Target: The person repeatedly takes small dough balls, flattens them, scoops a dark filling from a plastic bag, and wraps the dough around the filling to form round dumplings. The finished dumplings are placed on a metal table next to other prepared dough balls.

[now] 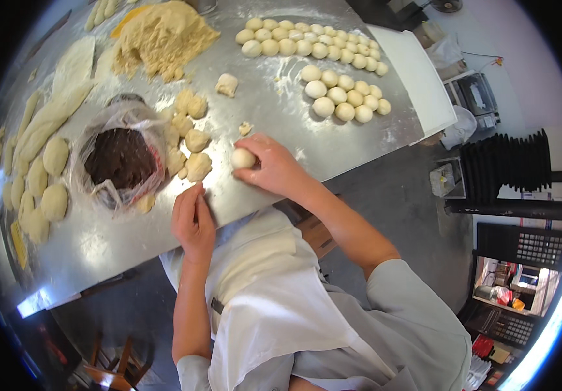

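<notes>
My right hand (269, 164) has its thumb and fingers around a smooth, pale dough ball (243, 158), low over the steel table (229, 195). Closer to the table's front edge, my left hand (193, 220) is closed with its fingers together; its palm is hidden, so I cannot see whether anything is inside. Just beyond the left fingertips lie several rough, yellowish dough lumps (197, 167). Left of them stands a container lined with a clear plastic bag (85, 146), filled with dark brown paste (121, 158). A small dough scrap (246, 128) lies beyond the right hand.
Rows of finished-looking round dough balls (287, 47) and a smaller group (344, 98) sit at the far right. A crumbly dough heap (163, 39) and a pale dough chunk (227, 85) lie farther back. Flattened oval dough pieces (55, 156) and a long dough strip (53, 120) occupy the left.
</notes>
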{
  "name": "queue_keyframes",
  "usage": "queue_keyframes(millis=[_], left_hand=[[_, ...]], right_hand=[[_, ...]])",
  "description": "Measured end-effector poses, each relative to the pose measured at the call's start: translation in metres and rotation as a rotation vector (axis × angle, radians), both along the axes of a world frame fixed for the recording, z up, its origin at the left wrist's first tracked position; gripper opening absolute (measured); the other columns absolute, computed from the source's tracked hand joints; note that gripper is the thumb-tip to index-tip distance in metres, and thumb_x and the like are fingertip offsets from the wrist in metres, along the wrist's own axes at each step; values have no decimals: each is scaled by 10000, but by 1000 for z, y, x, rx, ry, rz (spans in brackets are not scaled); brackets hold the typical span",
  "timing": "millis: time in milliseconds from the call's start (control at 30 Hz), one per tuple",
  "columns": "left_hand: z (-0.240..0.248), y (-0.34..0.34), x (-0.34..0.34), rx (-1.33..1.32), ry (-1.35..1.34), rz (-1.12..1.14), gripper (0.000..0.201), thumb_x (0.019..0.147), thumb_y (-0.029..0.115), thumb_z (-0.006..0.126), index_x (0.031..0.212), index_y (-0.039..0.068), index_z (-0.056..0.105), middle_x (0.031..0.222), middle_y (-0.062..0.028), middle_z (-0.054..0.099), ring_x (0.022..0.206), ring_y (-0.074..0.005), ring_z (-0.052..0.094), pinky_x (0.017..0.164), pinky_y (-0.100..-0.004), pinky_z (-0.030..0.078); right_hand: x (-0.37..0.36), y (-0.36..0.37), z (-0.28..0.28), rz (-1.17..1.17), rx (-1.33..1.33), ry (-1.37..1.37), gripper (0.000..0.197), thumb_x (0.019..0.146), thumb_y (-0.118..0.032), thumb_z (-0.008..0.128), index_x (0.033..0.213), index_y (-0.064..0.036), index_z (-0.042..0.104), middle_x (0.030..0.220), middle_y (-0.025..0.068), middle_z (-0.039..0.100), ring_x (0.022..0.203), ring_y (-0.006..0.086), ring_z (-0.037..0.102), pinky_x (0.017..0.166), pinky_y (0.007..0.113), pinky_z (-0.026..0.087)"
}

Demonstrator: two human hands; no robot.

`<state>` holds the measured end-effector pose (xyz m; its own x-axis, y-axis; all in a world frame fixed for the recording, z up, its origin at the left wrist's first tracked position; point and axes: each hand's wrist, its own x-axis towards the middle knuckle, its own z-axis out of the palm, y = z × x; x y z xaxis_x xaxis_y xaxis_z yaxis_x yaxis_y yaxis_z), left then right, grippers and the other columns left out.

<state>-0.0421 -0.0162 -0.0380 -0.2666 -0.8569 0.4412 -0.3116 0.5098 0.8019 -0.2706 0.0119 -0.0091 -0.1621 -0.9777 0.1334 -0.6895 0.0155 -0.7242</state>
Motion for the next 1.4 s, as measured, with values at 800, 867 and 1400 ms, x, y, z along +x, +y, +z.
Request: queue_keyframes(millis=[800, 867, 1400], left_hand=[[-6, 2, 1, -184, -84, 44, 310, 834, -116, 679, 1117, -14, 753, 963, -171, 729, 790, -298, 698, 702, -372, 565], [-3, 1, -2, -197, -56, 48, 311, 837, -115, 679, 1122, -16, 752, 970, -175, 728, 790, -299, 698, 699, -363, 562], [36, -7, -58, 1272, 841, -386, 482, 1108, 254, 504, 1509, -13, 488, 1190, -103, 677, 1044, -157, 666, 908, -305, 550]], right_hand=[[-47, -81, -2, -185, -155, 3, 362, 921, -171, 744, 1259, -55, 685, 1069, 143, 708, 901, 310, 705, 837, 415, 561], [-40, -124, -19, -209, -305, 246, 392, 912, -192, 758, 1270, -53, 680, 1095, 150, 713, 901, 326, 706, 839, 416, 564], [26, 16, 14, 134, -124, -172, 488, 949, 14, 571, 1437, -1, 566, 1363, 207, 641, 1286, 330, 608, 1085, 397, 486]])
